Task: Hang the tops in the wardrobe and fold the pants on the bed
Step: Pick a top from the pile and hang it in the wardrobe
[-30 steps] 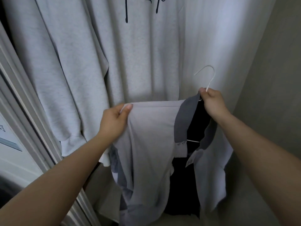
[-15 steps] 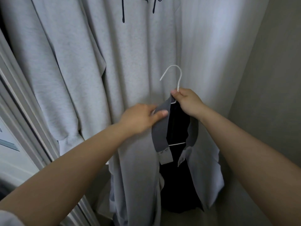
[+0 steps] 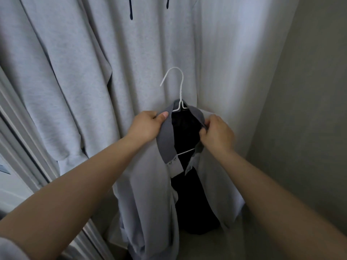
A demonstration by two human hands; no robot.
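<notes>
- Wardrobe frame (image 3: 22,139) runs as a pale slanted edge from 9 o'clock down toward 7 o'clock
- Grey sweatshirt (image 3: 78,76) hangs in the wardrobe, filling the 10 to 12 o'clock part of the view; its cuff hangs near 8 o'clock of centre and two dark drawstrings (image 3: 130,15) dangle at 12 o'clock
- Left hand (image 3: 145,127) sits just left of centre, fingers curled, thumb laid on top of the left side of the dark grey collar (image 3: 166,139), pinching that fabric
- Light grey shirt (image 3: 148,194) is on the white wire hanger (image 3: 178,91), held up in front of the hanging clothes; its body drops from centre toward 6 o'clock, front open, with a black inside showing between the two halves
- Hanger's hook stands free at 12 o'clock of the hands, resting on no rail in view; the hanger's lower bar shows across the neck opening
- Two snaps sit at the collar's lower left end, at 6 o'clock of the left hand
- Right hand (image 3: 217,135) sits just right of centre, fingers curled tight, gripping the right side of the collar; it is slightly blurred
- White garment (image 3: 234,62) hangs at 1 o'clock
- Beige wall (image 3: 309,128) fills 3 o'clock
</notes>
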